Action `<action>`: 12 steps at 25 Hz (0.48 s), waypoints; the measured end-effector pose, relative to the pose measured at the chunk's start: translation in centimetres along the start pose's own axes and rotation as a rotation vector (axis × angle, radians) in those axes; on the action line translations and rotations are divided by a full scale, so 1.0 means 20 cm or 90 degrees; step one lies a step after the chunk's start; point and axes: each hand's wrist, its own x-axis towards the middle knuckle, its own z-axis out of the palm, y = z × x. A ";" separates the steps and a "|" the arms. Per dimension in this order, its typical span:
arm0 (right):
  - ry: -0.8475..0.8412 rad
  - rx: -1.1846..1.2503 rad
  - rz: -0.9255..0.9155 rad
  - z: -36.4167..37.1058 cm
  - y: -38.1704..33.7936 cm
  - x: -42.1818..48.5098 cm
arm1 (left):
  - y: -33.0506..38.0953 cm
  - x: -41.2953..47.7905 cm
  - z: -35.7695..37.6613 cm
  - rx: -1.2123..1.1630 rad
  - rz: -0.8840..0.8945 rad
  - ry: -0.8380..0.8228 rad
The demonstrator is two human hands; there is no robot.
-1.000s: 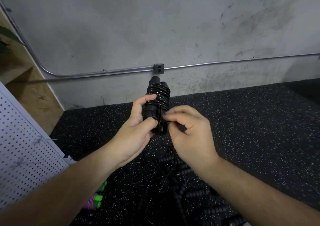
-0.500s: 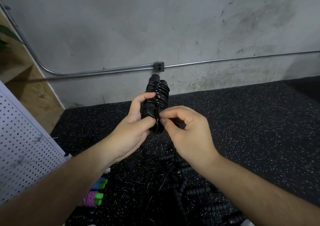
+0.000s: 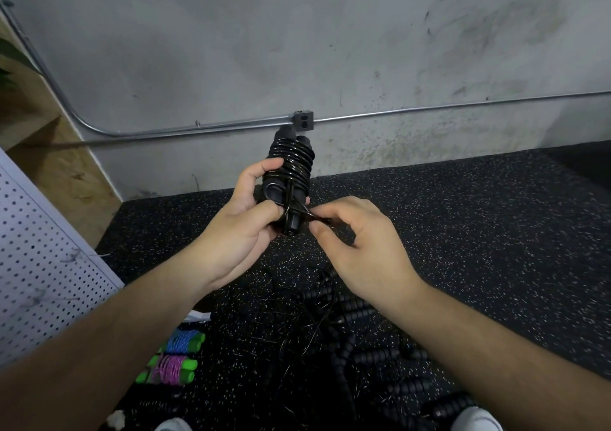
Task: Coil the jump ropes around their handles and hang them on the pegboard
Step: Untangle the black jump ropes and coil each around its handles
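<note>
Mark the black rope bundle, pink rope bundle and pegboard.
black rope bundle (image 3: 291, 161), head view, on the coiled cord.
pink rope bundle (image 3: 170, 369), head view, on the pink windings.
pegboard (image 3: 39, 265), head view, on the perforated face.

Glossy black cord (image 3: 291, 163) wraps matt handles; speckled rubbery floor (image 3: 463, 219), rough stained concrete wall (image 3: 231, 50).

Your left hand (image 3: 241, 229) hides the near side of the wrapped handles of the black jump rope (image 3: 291, 159), and your right hand (image 3: 357, 242) covers its free end. At 9 o'clock the pegboard (image 3: 39, 265) runs off the edge. Toward 6 o'clock the black rope pile (image 3: 347, 315) melts into the dark floor (image 3: 463, 215); its strands cannot be counted.
</note>
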 end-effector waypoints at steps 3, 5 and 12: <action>0.000 -0.041 -0.061 0.02 0.01 -0.01 | 0.00 0.00 0.00 -0.003 -0.002 0.000; 0.028 -0.043 -0.089 0.02 0.02 -0.02 | 0.00 0.00 0.00 -0.002 -0.003 0.000; 0.040 -0.017 -0.068 0.03 0.02 0.00 | -0.05 -0.01 0.00 0.045 -0.027 -0.042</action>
